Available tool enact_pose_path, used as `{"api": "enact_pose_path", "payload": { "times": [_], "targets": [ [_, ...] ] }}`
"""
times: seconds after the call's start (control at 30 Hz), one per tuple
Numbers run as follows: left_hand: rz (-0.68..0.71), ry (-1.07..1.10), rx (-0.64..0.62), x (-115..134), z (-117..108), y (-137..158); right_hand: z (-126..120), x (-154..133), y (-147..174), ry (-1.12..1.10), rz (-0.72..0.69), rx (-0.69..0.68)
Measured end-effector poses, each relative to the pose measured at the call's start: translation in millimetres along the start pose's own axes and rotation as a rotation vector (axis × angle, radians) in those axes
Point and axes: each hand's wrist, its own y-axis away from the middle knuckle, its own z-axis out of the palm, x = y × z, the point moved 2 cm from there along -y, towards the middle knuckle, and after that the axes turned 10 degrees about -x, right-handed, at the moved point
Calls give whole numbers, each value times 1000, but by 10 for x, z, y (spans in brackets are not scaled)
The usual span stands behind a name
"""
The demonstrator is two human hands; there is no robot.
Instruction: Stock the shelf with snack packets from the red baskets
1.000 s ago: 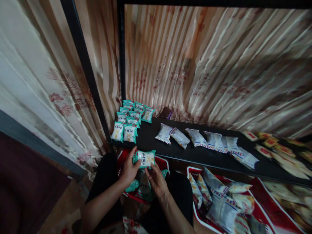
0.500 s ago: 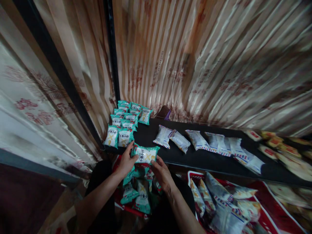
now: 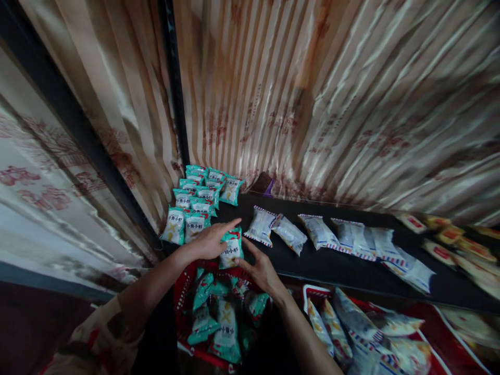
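Between both hands [image 3: 211, 241] [image 3: 261, 268] is a teal packet [image 3: 231, 249].

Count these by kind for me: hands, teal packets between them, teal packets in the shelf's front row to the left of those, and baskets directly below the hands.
Hands (left hand, right hand): 2
Teal packet between them: 1
Front-row teal packets: 2
Red basket below: 1
Total: 6

Pillow-shaped green-and-white plastic packets [image 3: 196, 227]: rows at the left end of the flat black shelf [image 3: 291, 263].
Pillow-shaped pale striped plastic packets [image 3: 289, 232]: right of these, mid-shelf.
Pleated beige cloth curtain [image 3: 273, 99]: behind the back edge.
Red rectangular plastic basket [image 3: 182, 302]: before the front edge's left part, green-and-white packets inside.
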Motion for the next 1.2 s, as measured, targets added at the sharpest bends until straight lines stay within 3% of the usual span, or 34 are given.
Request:
{"api": "enact_pose_path", "payload": {
  "times": [0.07, 0.13, 0.23, 0.33, 0.4, 0.53, 0.73, 1.2],
  "targets": [
    [27, 26, 22, -4, -25, -86, -7, -25, -64, -34, 4, 14],
    [55, 42, 78, 2, -25, -160, -14, -22, -144, -44, 19, 116],
    [22, -27, 311, 19, 59, -218, -41, 2, -318, 3, 69, 280],
    [-14, -36, 556, -3, 272, -238, -103, 15, -580, 127, 107, 341],
    [-29, 20, 559, -71, 453, -295, -161, 32, -789, 207, 133, 358],
    [-196, 167, 524, -306, 664, -527, -263, 122, -1201, 326, 209, 404],
    [-365, 311, 492, -549, 597, -924, -280, 289, -1606, 361, 249, 388],
    [-370, 417, 568, -895, 585, -1284, -261, 471, -1931, 365, 258, 381]
  ]
}}
